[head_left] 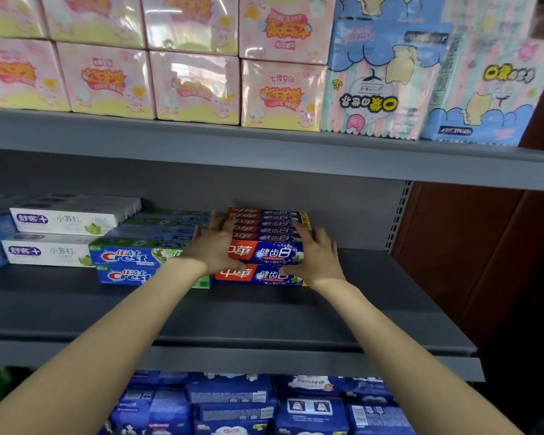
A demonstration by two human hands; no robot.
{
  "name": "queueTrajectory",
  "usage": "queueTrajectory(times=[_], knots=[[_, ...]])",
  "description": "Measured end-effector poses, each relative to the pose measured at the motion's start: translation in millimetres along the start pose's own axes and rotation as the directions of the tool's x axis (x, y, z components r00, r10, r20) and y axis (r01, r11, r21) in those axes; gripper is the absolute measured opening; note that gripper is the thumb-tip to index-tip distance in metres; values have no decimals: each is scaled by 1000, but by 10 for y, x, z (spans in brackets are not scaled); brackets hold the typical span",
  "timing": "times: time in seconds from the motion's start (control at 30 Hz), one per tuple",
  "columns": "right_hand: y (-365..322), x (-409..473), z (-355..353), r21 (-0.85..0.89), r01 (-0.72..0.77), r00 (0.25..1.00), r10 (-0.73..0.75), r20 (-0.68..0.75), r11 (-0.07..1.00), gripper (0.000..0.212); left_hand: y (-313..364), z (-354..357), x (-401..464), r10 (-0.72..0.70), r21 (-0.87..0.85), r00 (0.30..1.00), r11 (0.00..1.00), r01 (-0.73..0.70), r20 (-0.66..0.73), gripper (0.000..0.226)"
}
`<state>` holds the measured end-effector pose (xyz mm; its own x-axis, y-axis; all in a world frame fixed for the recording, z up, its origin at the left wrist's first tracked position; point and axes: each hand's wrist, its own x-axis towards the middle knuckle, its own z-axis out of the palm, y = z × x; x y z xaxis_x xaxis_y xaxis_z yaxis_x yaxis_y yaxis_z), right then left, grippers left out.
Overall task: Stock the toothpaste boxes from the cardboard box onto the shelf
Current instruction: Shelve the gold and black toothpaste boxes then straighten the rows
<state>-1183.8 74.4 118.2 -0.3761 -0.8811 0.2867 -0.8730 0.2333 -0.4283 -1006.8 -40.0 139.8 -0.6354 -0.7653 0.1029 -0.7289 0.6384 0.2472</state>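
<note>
Both arms reach into the grey middle shelf (374, 309), where the red-and-blue toothpaste boxes (266, 252) sit stacked toward its back, well off the front edge, just beside the Crest boxes (129, 257). The left hand (215, 243) lies with straight fingers against the stack's left end. The right hand (316, 254) presses its right end, fingers spread and relaxed, neither hand curled around a box.
</note>
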Motion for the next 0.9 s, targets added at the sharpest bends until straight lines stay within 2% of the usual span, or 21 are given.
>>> queueTrajectory(times=[0.07, 0.17, 0.23, 0.33, 0.43, 0.57, 0.77, 0.9], knots=[[-28, -18, 40, -125, 57, 998, -57, 3, 991, 96, 8, 64, 9, -8, 54, 1000, 999, 9, -26, 118], [-50, -28, 128, -51, 36, 999, -37, -22, 998, 91, 46, 133, 23, -34, 83, 998, 996, 39, -54, 119], [-71, -26, 142, -63, 18, 999, -20, -31, 998, 90, 40, 143, 49, -25, 69, 998, 997, 29, -58, 118], [-115, -31, 115, -277, 0, 998, -16, -56, 961, 90, 2, 97, 30, 21, 63, 999, 998, -19, -27, 112], [-266, -45, 113, -455, 50, 994, -91, -68, 889, 91, -49, 11, -78, 78, 160, 996, 985, -72, -35, 95], [-543, -42, 252, -421, 177, 984, -176, 42, 890, 95, -192, -49, -211, 172, 304, 975, 945, -123, -140, 82], [-829, -70, 525, -409, 217, 969, -246, -20, 886, 85, -552, -46, -418, 249, 275, 926, 946, -170, -285, 75], [-990, -68, 689, -442, 144, 974, -205, -92, 885, 85, -835, -99, -409, 181, 287, 964, 950, -120, -197, 78]])
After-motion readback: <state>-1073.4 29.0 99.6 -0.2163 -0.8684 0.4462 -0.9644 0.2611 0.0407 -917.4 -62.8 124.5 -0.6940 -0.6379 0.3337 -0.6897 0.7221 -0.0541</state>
